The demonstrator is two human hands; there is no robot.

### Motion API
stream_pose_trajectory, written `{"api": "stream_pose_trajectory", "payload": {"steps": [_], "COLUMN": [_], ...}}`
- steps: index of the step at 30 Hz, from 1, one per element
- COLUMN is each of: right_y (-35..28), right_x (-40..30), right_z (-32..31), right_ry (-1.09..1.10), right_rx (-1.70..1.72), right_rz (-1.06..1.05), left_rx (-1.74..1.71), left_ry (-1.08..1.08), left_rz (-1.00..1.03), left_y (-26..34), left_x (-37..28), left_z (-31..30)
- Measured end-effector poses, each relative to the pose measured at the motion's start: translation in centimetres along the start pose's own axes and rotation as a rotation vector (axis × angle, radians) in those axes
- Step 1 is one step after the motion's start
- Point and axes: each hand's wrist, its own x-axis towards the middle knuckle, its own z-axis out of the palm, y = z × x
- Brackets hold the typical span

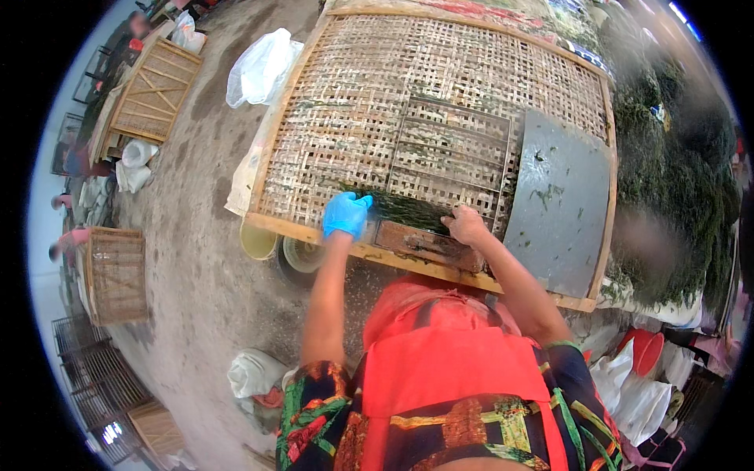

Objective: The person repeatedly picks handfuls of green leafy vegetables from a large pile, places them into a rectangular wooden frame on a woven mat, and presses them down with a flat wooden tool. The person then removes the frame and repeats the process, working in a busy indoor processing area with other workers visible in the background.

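A dark green strip of seaweed (409, 213) stretches between my two hands at the near side of a woven mat. My left hand (346, 215), in a blue glove, has its fingers curled at the strip's left end. My bare right hand (468, 226) pinches the right end. Just below the strip lies a reddish-brown brick-like block (427, 242) against the wooden edge. Beyond it, a thin metal frame (450, 158) with crossbars rests on the woven bamboo mat (347, 94). To the right, a grey flat sheet (559, 200) carries scattered green scraps.
A large heap of seaweed (677, 176) rises at the right. White plastic (259, 70) lies beyond the left edge of the wooden rim (294, 229). Buckets (257, 240) stand beneath it. Framed racks (156, 88) and people are farther left. A red basin (642, 350) sits lower right.
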Motion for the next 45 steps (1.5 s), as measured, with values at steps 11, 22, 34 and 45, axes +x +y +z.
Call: {"api": "stream_pose_trajectory", "payload": {"steps": [11,22,34,45], "right_y": [1.8,3.3,7.2,6.2], "right_x": [-1.1,-3.8,-9.0,-9.4], "right_z": [-1.0,-3.9,-5.5,0.0], "right_ry": [0.009,0.018,0.444,0.483], "right_rx": [-0.035,0.141,-0.204,-0.314], "right_rz": [-0.028,-0.081,-0.028,-0.57], "left_rx": [-0.128,0.302,0.312,0.292], "left_ry": [0.092,-0.139,-0.092,-0.079], "left_rz": [0.929,0.958,0.988,0.994], "left_y": [2.0,1.2,0.7,0.9], "left_x": [-6.0,-5.2,-5.0,-5.1], "left_z": [2.0,5.5,6.2,6.1]}}
